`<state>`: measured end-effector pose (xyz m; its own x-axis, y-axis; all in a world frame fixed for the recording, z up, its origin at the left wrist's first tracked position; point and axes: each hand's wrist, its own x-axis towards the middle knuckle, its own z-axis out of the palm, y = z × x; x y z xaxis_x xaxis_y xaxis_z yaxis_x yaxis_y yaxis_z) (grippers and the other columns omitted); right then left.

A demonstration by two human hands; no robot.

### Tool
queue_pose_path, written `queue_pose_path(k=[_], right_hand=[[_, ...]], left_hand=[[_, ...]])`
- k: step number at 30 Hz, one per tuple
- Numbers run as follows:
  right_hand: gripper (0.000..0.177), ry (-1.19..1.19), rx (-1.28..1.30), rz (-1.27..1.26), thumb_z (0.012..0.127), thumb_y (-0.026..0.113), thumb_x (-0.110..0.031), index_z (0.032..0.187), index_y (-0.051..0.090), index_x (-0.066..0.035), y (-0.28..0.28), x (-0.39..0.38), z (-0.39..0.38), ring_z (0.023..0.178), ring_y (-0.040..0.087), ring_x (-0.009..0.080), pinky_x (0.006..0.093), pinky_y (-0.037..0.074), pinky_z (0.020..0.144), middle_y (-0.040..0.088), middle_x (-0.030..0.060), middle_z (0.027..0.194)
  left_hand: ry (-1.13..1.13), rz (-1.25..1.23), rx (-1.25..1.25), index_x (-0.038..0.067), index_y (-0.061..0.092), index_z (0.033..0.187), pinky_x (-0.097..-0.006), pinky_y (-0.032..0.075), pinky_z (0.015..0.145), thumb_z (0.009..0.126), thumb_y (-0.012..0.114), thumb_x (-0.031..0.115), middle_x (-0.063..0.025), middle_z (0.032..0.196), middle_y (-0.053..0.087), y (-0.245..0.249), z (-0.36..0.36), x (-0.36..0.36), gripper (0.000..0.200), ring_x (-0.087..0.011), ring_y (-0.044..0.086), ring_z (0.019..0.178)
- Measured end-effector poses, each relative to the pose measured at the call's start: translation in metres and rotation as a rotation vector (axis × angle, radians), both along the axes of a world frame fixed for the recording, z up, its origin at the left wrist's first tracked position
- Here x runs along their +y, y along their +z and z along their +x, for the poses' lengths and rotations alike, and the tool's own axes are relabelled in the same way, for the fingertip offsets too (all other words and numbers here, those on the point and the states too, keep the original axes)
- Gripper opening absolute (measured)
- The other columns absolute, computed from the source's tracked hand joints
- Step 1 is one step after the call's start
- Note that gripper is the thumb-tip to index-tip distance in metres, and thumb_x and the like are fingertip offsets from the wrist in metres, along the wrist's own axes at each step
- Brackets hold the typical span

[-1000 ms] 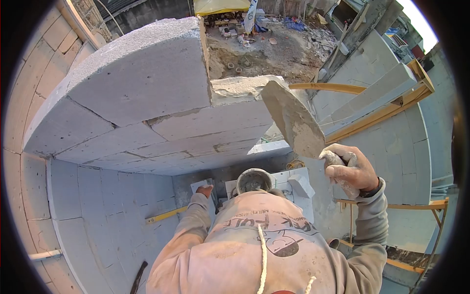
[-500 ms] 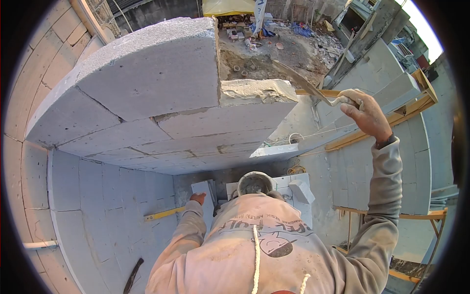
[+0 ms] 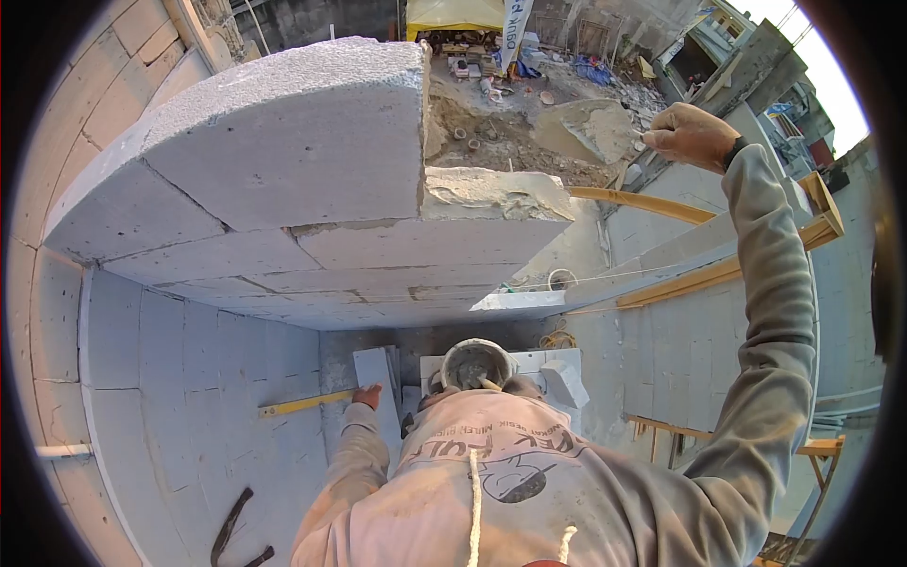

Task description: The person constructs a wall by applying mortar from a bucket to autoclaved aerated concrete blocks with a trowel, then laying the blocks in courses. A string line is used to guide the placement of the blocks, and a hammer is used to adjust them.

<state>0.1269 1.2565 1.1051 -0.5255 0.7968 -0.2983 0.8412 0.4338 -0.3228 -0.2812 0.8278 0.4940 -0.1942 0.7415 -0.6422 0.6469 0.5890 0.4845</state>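
Raised at the upper right, my right hand (image 3: 694,137) is closed around the handle of a trowel (image 3: 602,129). Its broad, mortar-smeared blade points left, above and to the right of the wall's end. Mortar (image 3: 496,194) lies in a rough layer on top of a pale lightweight block (image 3: 444,248), beside a taller block (image 3: 302,142). Low on the left, my left hand (image 3: 367,395) hangs next to a standing block (image 3: 380,364) and the end of a yellow bar (image 3: 304,404). Its fingers are too small to read.
A bucket (image 3: 477,364) with grey mix stands below, in front of my chest. Cut block pieces (image 3: 565,383) lie to its right. A string line and wooden beams (image 3: 727,269) run along the right. Beyond the wall is a rubble-strewn yard (image 3: 567,85).
My right hand has risen and moved slightly left, turning the trowel from edge-on to show its broad blade. The view has shifted a little; my left hand stays low.
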Motion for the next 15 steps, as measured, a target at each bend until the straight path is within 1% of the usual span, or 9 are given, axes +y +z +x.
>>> queue_pose_path(k=[2,3,5,8,10,11,12,14,15], right_hand=[[0.034,-0.118,-0.282,0.02,0.095,0.051,-0.024,0.072,0.058,0.001,0.001,0.015,-0.012,0.046,0.051,0.016,0.0295,0.043,0.045,0.054,0.0061,0.058],[0.042,-0.129,-0.302,-0.041,0.096,0.047,-0.03,0.071,0.059,0.001,0.0,0.021,-0.016,0.045,0.054,0.0187,0.0325,0.043,0.043,0.058,0.0094,0.059],[0.043,-0.082,-0.3,-0.123,0.097,0.046,-0.03,0.07,0.059,0.001,-0.002,0.031,-0.027,0.045,0.055,0.019,0.0334,0.044,0.043,0.059,0.0103,0.059],[0.046,0.093,-0.374,-0.216,0.098,0.044,-0.031,0.069,0.061,0.0,0.001,0.038,-0.048,0.045,0.056,0.0192,0.0336,0.048,0.045,0.06,0.0105,0.059],[0.052,0.176,-0.522,-0.158,0.096,0.041,-0.036,0.069,0.067,-0.001,-0.001,0.039,-0.055,0.062,0.063,0.0219,0.0357,0.049,0.067,0.065,0.0087,0.064],[0.054,0.162,-0.538,-0.178,0.097,0.041,-0.038,0.068,0.068,-0.001,-0.003,0.039,-0.055,0.065,0.063,0.0224,0.0358,0.048,0.071,0.065,0.0078,0.065],[0.054,0.194,-0.538,-0.174,0.097,0.041,-0.038,0.068,0.068,-0.001,-0.005,0.04,-0.053,0.065,0.063,0.0224,0.0358,0.048,0.071,0.065,0.0078,0.065],[0.052,0.199,-0.538,-0.21,0.097,0.041,-0.04,0.073,0.068,-0.003,-0.01,0.04,-0.047,0.061,0.061,0.0197,0.0354,0.048,0.068,0.065,0.0077,0.066],[0.052,0.224,-0.536,-0.209,0.097,0.041,-0.04,0.073,0.068,-0.003,-0.015,0.04,-0.046,0.061,0.061,0.0197,0.0354,0.048,0.068,0.065,0.0077,0.066]], left_hand=[[0.265,-0.075,0.038,0.01,0.063,0.107,-0.0452,0.041,0.095,0.092,0.039,0.039,-0.0168,0.117,0.061,-0.026,0.0,-0.027,0.041,-0.0374,0.054,0.11],[0.366,-0.113,-0.008,0.01,0.063,0.107,-0.0451,0.041,0.095,0.092,0.039,0.041,-0.0166,0.117,0.061,-0.061,-0.004,-0.041,0.042,-0.0372,0.054,0.11],[0.578,-0.18,-0.084,0.01,0.064,0.107,-0.0447,0.041,0.096,0.091,0.039,0.043,-0.0161,0.117,0.061,-0.115,-0.007,-0.063,0.045,-0.037,0.054,0.111],[0.444,-0.131,-0.042,0.009,0.064,0.107,-0.0444,0.04,0.096,0.089,0.04,0.044,-0.017,0.116,0.061,-0.054,0.024,-0.051,0.046,-0.0364,0.054,0.111],[0.336,-0.051,0.018,0.009,0.064,0.103,-0.0448,0.042,0.093,0.089,0.04,0.043,-0.0176,0.112,0.062,-0.028,0.047,-0.036,0.045,-0.0357,0.055,0.108],[0.272,0.013,0.059,0.008,0.065,0.099,-0.0455,0.043,0.091,0.089,0.04,0.042,-0.0179,0.108,0.063,-0.02,0.06,-0.03,0.043,-0.0352,0.057,0.105],[0.303,0.008,0.063,0.008,0.065,0.099,-0.0455,0.043,0.091,0.089,0.04,0.042,-0.0179,0.108,0.063,-0.011,0.076,-0.022,0.043,-0.0352,0.057,0.105],[0.485,0.065,-0.183,0.007,0.064,0.092,-0.0464,0.044,0.083,0.088,0.04,0.042,-0.0176,0.096,0.065,0.002,0.107,-0.013,0.042,-0.0359,0.06,0.093],[0.509,0.062,-0.176,0.007,0.064,0.092,-0.0464,0.044,0.083,0.088,0.04,0.042,-0.0176,0.096,0.065,-0.003,0.121,-0.014,0.042,-0.0359,0.06,0.093]])
